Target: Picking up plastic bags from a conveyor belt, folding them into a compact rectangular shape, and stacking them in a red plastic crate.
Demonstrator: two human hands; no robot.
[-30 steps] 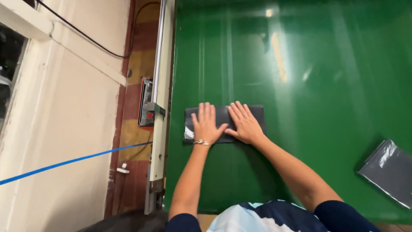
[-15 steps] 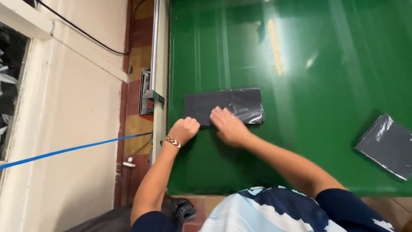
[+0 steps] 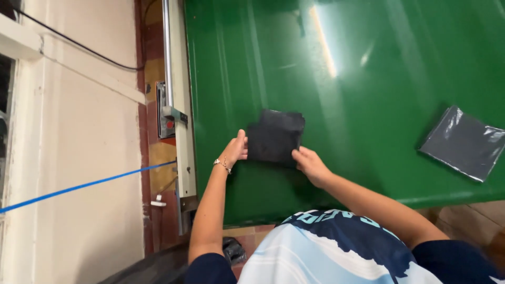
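A folded dark grey cloth (image 3: 275,137) is held just above the green table (image 3: 336,63), near its left front part. My left hand (image 3: 235,151) grips the cloth's left lower edge; a thin bracelet circles that wrist. At the cloth's right lower corner my right hand (image 3: 310,165) pinches it. The cloth looks folded to a compact rectangle with layered edges showing at the top.
A flat dark packet in shiny clear wrap (image 3: 465,143) lies near the table's right front edge. A metal rail with a red button box (image 3: 169,118) runs along the table's left side. A blue tape line (image 3: 79,186) crosses the pale wall at left.
The wide flat piece my palms were pressing has been folded in half and lifted; both hands moved from on top of it to gripping its lower edge.
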